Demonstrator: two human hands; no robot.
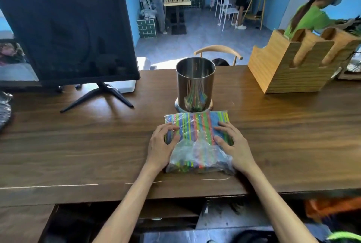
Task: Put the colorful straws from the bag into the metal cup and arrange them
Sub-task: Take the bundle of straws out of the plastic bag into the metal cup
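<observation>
The bag (197, 141) of colorful straws (203, 125) lies flat on the table (97, 145), long axis running away from the person toward the metal cup (195, 82) just beyond its far end. Left hand (162, 145) and right hand (232, 145) grip its two sides, fingers curled over the plastic (both equally near). Cup appears empty; transfer not begun
</observation>
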